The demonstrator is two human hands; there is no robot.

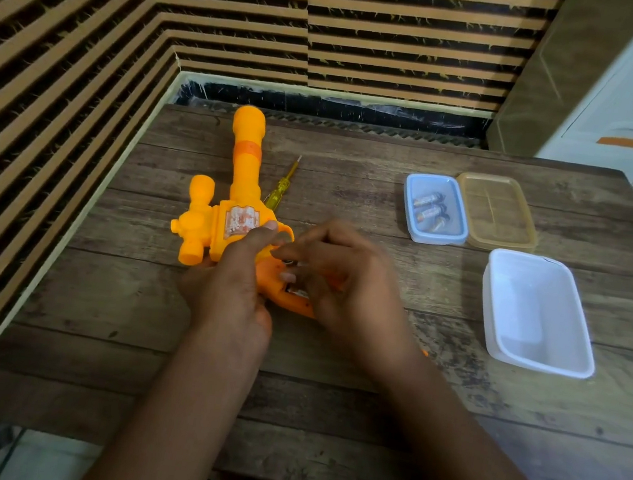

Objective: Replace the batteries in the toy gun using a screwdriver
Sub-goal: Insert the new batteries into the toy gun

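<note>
An orange toy gun (241,173) lies on the wooden table (328,382), barrel pointing away from me. My left hand (234,289) grips its body near the trigger guard, thumb on the worn sticker. My right hand (345,284) has curled fingers at the open battery compartment in the grip (293,297), where a metal contact and a battery end show; whether it pinches a battery is hidden. A yellow-handled screwdriver (281,186) lies just right of the barrel, untouched. A small blue container (435,209) holds several batteries.
A tan lid (497,211) lies beside the blue container. A white plastic tub (536,313) stands at the right. Striped walls close the left and far sides of the table. A small orange piece (424,352) peeks out by my right wrist.
</note>
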